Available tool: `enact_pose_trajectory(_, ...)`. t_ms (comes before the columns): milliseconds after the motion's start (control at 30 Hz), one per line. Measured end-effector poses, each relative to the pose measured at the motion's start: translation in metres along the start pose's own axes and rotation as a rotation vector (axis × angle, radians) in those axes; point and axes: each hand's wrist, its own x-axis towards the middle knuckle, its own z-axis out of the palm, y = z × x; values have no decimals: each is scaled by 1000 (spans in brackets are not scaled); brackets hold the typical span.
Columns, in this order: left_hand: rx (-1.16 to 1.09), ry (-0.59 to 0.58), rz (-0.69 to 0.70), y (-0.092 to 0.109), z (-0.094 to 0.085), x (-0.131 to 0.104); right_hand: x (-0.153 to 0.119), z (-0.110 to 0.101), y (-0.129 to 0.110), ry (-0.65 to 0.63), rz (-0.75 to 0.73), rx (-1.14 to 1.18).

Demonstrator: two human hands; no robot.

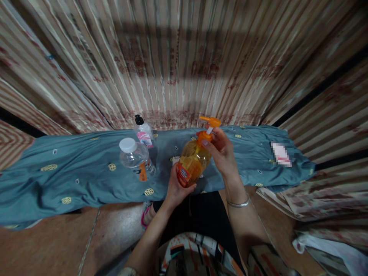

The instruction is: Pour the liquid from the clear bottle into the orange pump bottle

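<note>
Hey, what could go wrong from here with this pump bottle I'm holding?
The amber bottle is tilted, with your left hand low on it, so it might slip if that grip loosens. Your right hand is at the neck, just below the raised orange pump; an accidental press could squirt some out. A swing left might knock over the white-capped bottle.

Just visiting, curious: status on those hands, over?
Left hand holds orange-topped pump bottle low. Right hand grips its collar. White-capped clear bottle, black-capped bottle stand to its left.
</note>
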Motion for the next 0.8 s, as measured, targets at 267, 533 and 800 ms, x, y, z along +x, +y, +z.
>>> enact_pose_trajectory(267, 12, 61, 19, -11, 1, 15, 6, -8, -8, -84, -106, -221)
enact_pose_trajectory(533, 15, 36, -3, -24, 20, 43, 39, -22, -8, -32, -201, -292)
enact_pose_trajectory(800, 84, 56, -21, -41, 23, 41, 64, -61, -40, 274, -350, -167)
